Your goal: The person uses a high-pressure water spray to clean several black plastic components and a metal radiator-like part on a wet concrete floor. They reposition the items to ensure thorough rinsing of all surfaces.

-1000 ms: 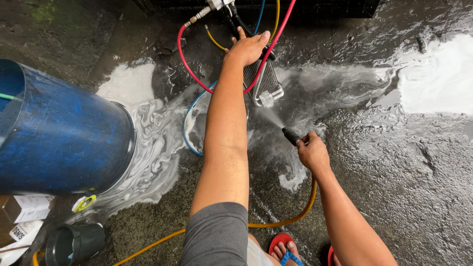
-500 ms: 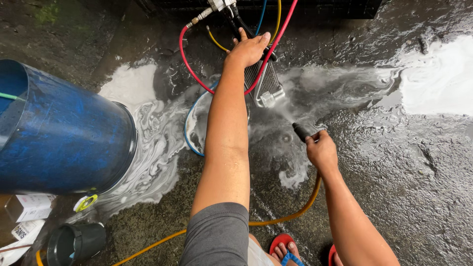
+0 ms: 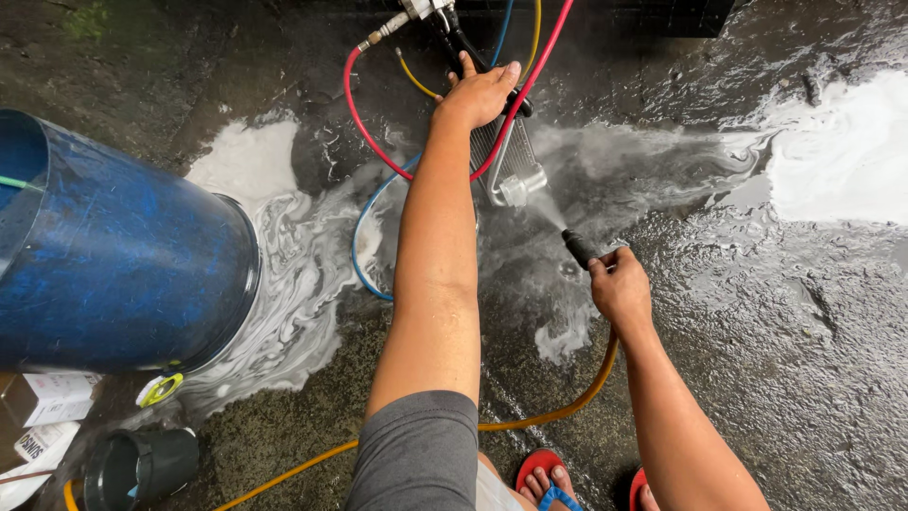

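My left hand reaches far forward and grips the top of a small finned metal radiator core standing on the wet ground. My right hand is closed around a black spray nozzle fed by a yellow hose. A jet of water runs from the nozzle onto the lower end of the core and mist spreads to the right. Red, blue and yellow hoses run from fittings at the top down around the core.
A big blue barrel stands at the left on foamy, soapy ground. A dark cup and cartons sit at the bottom left. White foam pools at the right. My feet in red sandals are at the bottom.
My right hand with the nozzle has shifted slightly right and down while spraying. The left hand stays on the core.
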